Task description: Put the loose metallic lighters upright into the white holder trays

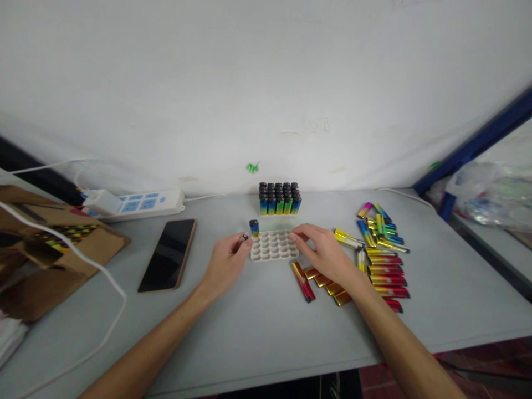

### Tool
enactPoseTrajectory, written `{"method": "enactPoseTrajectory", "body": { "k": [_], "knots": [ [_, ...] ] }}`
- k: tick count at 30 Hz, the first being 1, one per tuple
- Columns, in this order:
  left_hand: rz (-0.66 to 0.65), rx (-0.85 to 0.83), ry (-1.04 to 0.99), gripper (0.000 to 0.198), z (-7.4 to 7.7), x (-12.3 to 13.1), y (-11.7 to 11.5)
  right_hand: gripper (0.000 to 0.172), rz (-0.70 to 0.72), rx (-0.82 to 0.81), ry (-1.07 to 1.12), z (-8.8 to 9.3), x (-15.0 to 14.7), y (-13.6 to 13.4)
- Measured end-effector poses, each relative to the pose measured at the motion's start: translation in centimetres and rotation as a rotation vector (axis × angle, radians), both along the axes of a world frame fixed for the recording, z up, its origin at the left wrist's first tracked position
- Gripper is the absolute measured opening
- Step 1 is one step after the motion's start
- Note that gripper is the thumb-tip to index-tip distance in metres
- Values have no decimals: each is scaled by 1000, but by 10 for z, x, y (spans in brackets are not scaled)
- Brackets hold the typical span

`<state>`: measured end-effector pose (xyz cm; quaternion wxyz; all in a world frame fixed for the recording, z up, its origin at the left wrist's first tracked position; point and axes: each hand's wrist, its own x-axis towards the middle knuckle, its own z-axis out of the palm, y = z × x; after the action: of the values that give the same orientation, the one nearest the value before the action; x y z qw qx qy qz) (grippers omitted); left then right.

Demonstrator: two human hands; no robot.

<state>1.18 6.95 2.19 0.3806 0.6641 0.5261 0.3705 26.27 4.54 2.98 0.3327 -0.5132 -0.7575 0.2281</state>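
A white tray (274,247) with rows of round holes lies mid-table. One blue-green lighter (254,228) stands upright in its far left corner. My left hand (226,263) rests at the tray's left edge, fingers curled, thumb and forefinger pinched on a small dark thing next to that lighter. My right hand (326,252) lies on the tray's right edge, fingers stretched flat over it, holding nothing. Red-gold lighters (303,281) lie just below my right hand.
A full block of upright lighters (279,199) stands by the wall. Loose multicoloured lighters (382,244) are spread at the right. A black phone (168,254), a power strip (137,203), a white cable (83,260) and an open cardboard box (45,249) occupy the left.
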Motion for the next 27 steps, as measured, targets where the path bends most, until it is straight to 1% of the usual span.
{"method": "enactPoseTrajectory", "body": {
  "k": [5,9,10,13,15,16,18,20,23,25,27],
  "knots": [
    [-18,11,-19,46,-1,1,-2,23,-7,-3,-14,0,0,1],
    [-18,-4,-69,47,-5,0,0,19,14,43,-49,0,1,1],
    [-24,-15,-89,44,-6,0,1,23,35,58,-67,-2,1,1],
    [-45,-31,-172,35,-7,-2,3,52,111,74,-110,-11,2,0],
    [-45,-24,-228,35,-7,-3,5,67,151,66,-128,-19,2,0],
    [-47,-25,-249,35,-6,-4,6,71,159,63,-138,-23,2,0],
    [-59,-23,-263,35,-5,-6,7,72,157,55,-157,-28,2,1],
    [-57,23,-228,33,-4,-8,8,70,142,43,-169,-30,1,2],
    [-11,223,-144,30,-3,-10,11,70,142,36,-168,-28,1,3],
    [11,329,-129,24,-3,-11,14,69,150,42,-165,-27,1,3],
    [5,355,-143,20,-4,-11,15,67,157,46,-169,-25,1,2]
  ]
}}
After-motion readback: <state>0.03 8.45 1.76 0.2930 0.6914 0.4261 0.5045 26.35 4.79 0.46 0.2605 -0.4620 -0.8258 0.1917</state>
